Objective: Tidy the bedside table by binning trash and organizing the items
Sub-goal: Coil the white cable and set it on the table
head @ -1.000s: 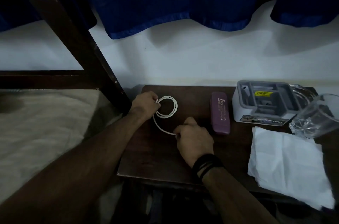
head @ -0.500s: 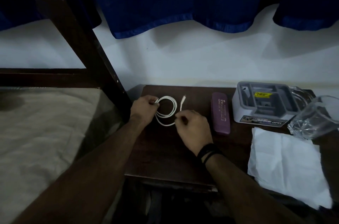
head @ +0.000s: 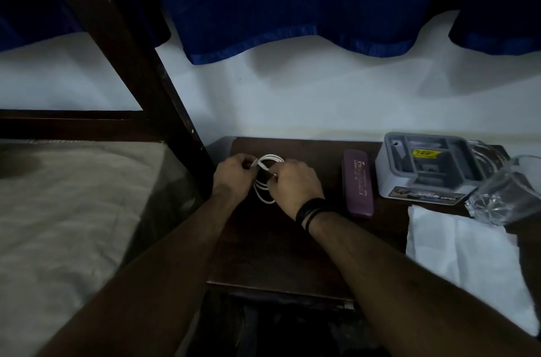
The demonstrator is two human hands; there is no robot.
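The left hand [head: 234,173] pinched one side of the white cable [head: 265,181] and the right hand [head: 294,184] pinched the other, fingers curled round the loops, probably so the coil would hold its shape while its loose end was tucked in. The cable sat between the two hands at the back left of the table [head: 275,257], close to the bedpost [head: 131,49], a corner that looked chosen to keep it out of the way. Further right lay the purple case [head: 357,182], then the grey tray [head: 426,169] with crumpled plastic [head: 503,195] touching it, and the white tissue [head: 465,263] nearer the front, none of it yet sorted
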